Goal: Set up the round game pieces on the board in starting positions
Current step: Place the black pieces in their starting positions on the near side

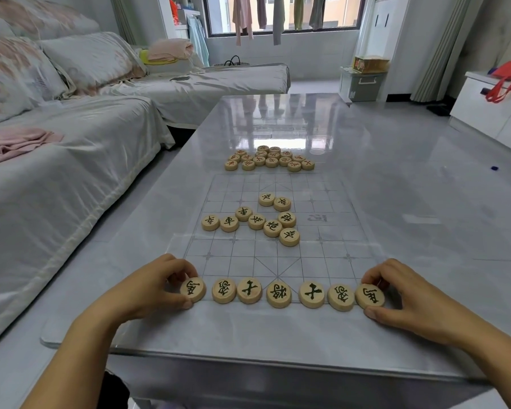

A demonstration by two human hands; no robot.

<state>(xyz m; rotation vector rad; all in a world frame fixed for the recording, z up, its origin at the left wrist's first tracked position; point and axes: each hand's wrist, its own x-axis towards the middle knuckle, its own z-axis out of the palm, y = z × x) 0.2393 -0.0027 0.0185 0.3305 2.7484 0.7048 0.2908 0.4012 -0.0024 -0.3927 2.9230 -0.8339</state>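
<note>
A clear grid board lies on the glossy grey table. Along its near edge stands a row of several round wooden pieces with black characters. My left hand pinches the leftmost piece between thumb and fingers. At the other end, my right hand pinches the rightmost piece the same way. Several more black-marked pieces lie loose in the board's middle. A cluster of red-marked pieces sits just beyond the board's far edge.
A sofa with a white cover runs along the table's left side. The table's front edge is close to me. A white cabinet stands at the far right, and a small blue item lies on the floor.
</note>
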